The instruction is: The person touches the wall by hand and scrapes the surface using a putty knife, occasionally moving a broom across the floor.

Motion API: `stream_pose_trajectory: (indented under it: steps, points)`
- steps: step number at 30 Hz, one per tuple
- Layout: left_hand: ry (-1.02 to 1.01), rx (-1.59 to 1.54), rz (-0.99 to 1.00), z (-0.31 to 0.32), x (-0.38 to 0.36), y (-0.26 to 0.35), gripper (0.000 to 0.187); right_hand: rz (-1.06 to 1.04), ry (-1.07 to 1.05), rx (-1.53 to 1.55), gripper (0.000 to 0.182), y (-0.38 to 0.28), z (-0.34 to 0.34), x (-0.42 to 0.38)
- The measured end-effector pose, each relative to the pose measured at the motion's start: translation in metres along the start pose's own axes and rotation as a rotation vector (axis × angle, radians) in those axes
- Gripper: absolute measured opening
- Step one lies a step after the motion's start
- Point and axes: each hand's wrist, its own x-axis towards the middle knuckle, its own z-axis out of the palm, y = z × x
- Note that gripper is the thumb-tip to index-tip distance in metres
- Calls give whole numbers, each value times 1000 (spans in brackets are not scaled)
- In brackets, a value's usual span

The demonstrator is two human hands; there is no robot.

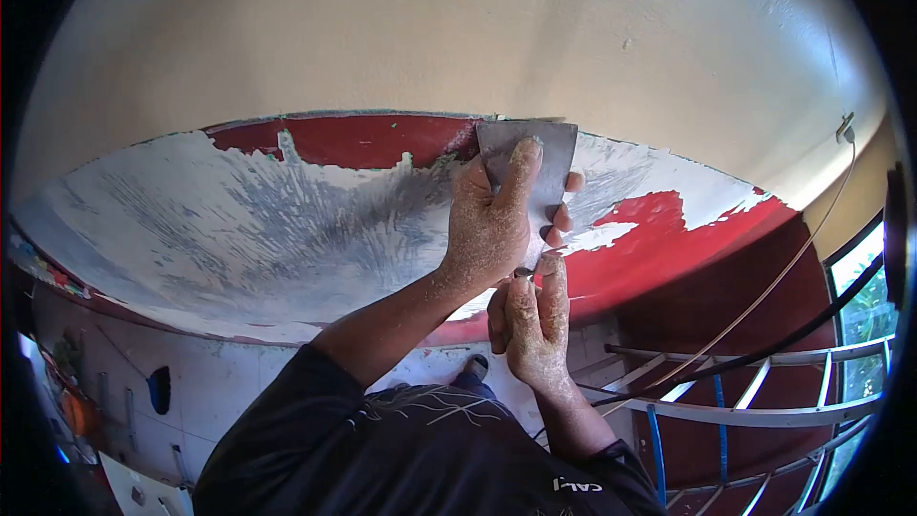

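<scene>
My left hand [489,225], dusted with pale specks, is wrapped around a flat grey metal scraper [499,145]. Its thumb presses along the blade's face and its fingers curl behind the right edge. The scraper's wide end points up, overlapping the border between the beige wall [458,38] and the red and white surface. Just below, my right hand [539,330] is closed, its fingertips together near the scraper's lower end, beside a small dark spot; I cannot tell what they hold. Around both hands, the surface shows rough white patches [191,220] over red paint [630,263].
At the lower right stands a metal ladder [745,413] with blue braces. A cable [764,330] hangs from a wall outlet [842,126] down past it. A window [860,272] is at the far right. On the tiled floor at left lies a broom-like tool with a dark blue head [159,390].
</scene>
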Motion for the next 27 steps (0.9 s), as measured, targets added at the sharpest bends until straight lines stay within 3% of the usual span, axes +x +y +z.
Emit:
stream_pose_trajectory:
  steps: [1, 4, 5, 8, 10, 12, 18, 20, 21, 24, 25, 27]
  points:
    - [-7, -11, -8, 0, -2, 2, 33, -46, -26, 3, 30, 8, -7, -2]
    - [-42, 136, 26, -11, -20, -7, 32, -218, -59, -370, 31, 17, -37, -5]
    - [-155, 422, 86, -30, -24, -13, 31, -208, -27, -472, 26, 6, -43, -5]
    - [-316, 798, 139, -61, -42, -1, 22, -251, 135, -705, 24, 1, -73, -11]
    - [-257, 788, 268, -71, -56, 2, 19, -412, 240, -761, 24, -5, -85, 0]
    - [-209, 785, 184, -105, -70, 11, 17, -295, 249, -689, 27, -15, -96, 6]
    - [110, 727, 70, -155, -121, 34, 14, -413, 246, -776, 16, -38, -66, 38]
    - [159, 711, 50, -162, -131, 37, 13, -605, 178, -850, 16, -40, -47, 42]
    - [161, 730, 74, -161, -134, 40, 14, -623, 181, -834, 17, -39, -44, 40]
    - [177, 759, 163, -154, -141, 44, 14, -399, 156, -565, 20, -33, -67, 25]
    - [185, 749, 200, -152, -145, 44, 14, -406, 192, -370, 20, -32, -67, 19]
    - [194, 777, 291, -149, -145, 41, 12, -367, 256, -331, 18, -12, -86, 9]
